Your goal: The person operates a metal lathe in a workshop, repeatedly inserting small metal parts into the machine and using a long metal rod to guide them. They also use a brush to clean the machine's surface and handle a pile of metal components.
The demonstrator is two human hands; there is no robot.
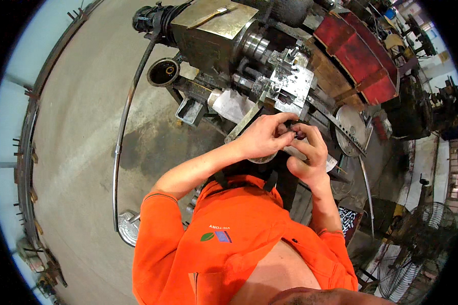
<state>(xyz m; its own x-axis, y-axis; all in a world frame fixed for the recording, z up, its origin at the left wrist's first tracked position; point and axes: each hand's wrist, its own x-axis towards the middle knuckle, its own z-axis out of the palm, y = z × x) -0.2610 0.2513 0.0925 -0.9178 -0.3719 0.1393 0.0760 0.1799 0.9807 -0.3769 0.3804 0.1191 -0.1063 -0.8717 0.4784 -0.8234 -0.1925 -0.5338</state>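
Note:
Both my hands meet in front of the machine's metal slide (292,84), which is strewn with dark chips. My left hand (263,134) has its thumb and forefinger closed, and my right hand (310,151) pinches from the other side with bent fingers. Between the fingertips shows a small dark piece (298,135), mostly covered; its kind is too small to make out. Behind the slide is a shiny round spindle (257,47) on the lathe-like machine's headstock (203,51). The rim of a round container (263,159) peeks out below my hands.
A brush (208,18) lies on the plate atop the headstock. An oily round cup (163,71) and a small metal tray (190,112) stand left. At right are a red bin (359,56), a perforated strip (348,133), a box of small metal parts (347,221) and fans (409,254).

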